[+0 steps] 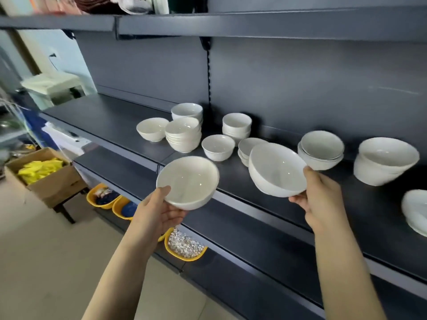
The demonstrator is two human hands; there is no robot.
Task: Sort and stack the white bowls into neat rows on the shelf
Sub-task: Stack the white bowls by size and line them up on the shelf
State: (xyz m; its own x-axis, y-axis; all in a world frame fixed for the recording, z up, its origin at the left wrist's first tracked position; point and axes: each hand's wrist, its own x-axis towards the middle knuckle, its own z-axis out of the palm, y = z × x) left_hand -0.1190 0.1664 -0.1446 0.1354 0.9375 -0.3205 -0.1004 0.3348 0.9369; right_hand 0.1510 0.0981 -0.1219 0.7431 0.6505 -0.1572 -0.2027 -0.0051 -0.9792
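Both forearms reach up and forward toward the shelf [265,181]. The left hand [159,211] holds one white bowl [187,182] from below, thumb on its near rim, mouth facing up, in front of the shelf edge. The right hand [321,199] pinches the rim of a second bowl [276,169], which tilts left above the shelf, near the stacked bowls [183,135].
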